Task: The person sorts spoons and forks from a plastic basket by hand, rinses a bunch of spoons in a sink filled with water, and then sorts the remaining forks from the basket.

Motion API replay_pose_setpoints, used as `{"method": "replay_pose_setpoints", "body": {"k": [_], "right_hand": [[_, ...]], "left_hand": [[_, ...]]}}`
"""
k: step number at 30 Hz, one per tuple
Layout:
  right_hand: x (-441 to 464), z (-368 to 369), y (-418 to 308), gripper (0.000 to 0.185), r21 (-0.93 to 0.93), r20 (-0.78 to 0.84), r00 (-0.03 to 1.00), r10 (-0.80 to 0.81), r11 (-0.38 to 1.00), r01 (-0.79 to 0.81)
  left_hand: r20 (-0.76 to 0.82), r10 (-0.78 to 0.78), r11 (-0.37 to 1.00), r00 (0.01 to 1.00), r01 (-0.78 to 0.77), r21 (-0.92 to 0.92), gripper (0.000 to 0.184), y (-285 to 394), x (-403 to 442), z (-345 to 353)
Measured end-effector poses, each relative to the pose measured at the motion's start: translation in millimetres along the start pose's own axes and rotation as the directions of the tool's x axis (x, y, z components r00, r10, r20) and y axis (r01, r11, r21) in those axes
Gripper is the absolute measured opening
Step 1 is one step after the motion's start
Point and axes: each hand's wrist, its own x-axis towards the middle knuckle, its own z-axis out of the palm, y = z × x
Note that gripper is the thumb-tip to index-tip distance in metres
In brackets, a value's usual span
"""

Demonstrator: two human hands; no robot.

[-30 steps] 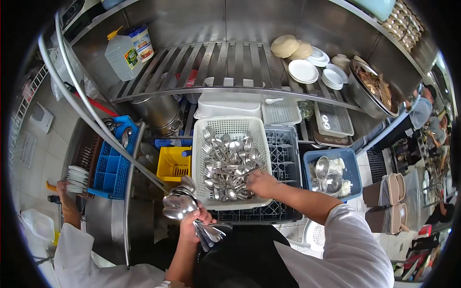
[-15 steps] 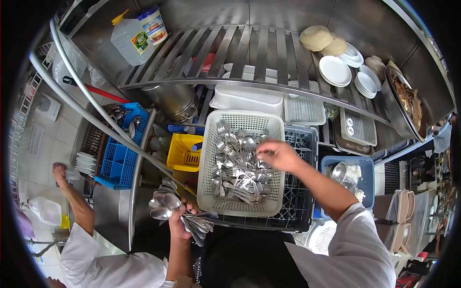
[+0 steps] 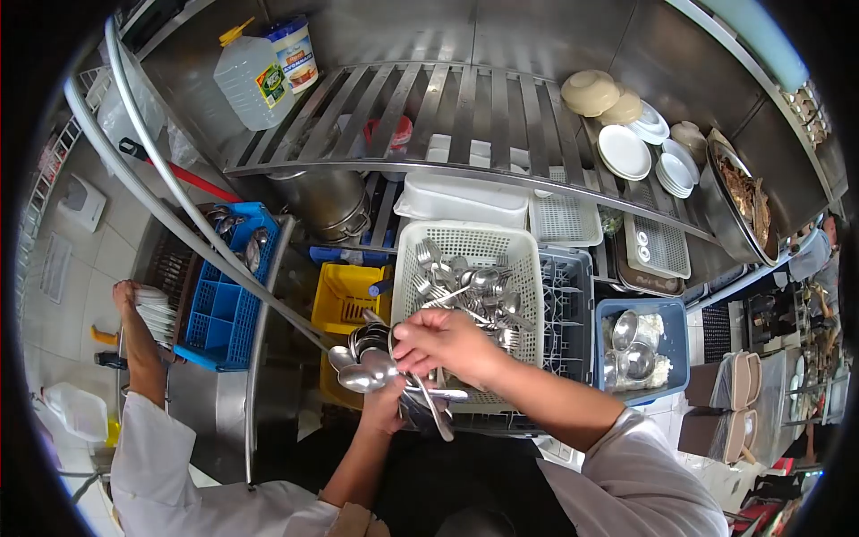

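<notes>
My left hand [image 3: 383,410] is wrapped round a thick bunch of metal spoons [image 3: 367,371], held in front of the basket's near left corner. Their bowls point up and left, and the handles stick out below and to the right. My right hand [image 3: 452,347] has its fingers pinched at a spoon at the top of this bunch, close above my left hand. Its fingertips are partly hidden. Behind my hands stands a white perforated basket [image 3: 465,231] with a heap of loose forks and spoons [image 3: 488,282].
Under the basket is a grey dish rack [image 3: 564,313]. A yellow bin [image 3: 335,309] stands left, a blue-grey tub [image 3: 676,380] with metal bowls right. Overhead runs a slatted shelf [image 3: 465,116]. A co-worker's hand [image 3: 125,295] is at stacked plates [image 3: 154,315], near a blue cutlery holder [image 3: 237,313].
My right hand has come from the basket's right side to the bunch in my left hand. My left hand has moved right and slightly up. The co-worker's hand has reached the plates.
</notes>
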Motion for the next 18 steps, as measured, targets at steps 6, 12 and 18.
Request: {"method": "replay_pose_setpoints", "body": {"k": [6,12,18], "right_hand": [[77,-68,122,0.026,-0.907,0.035,0.934,-0.355,0.381,0.178],[88,-49,179,0.034,-0.984,0.161,0.862,-0.481,-0.145,0.103],[99,-37,160,0.049,-0.977,0.079,0.890,-0.449,-0.213,-0.020]], "left_hand": [[0.071,0.047,0.993,0.996,-0.038,-0.113,0.047,0,-36,-71],[-0.171,0.144,0.961,0.975,-0.179,-0.212,0.041,7,-83,-81],[-0.103,0.168,0.929,0.980,-0.193,-0.317,0.016,17,-92,-83]]}}
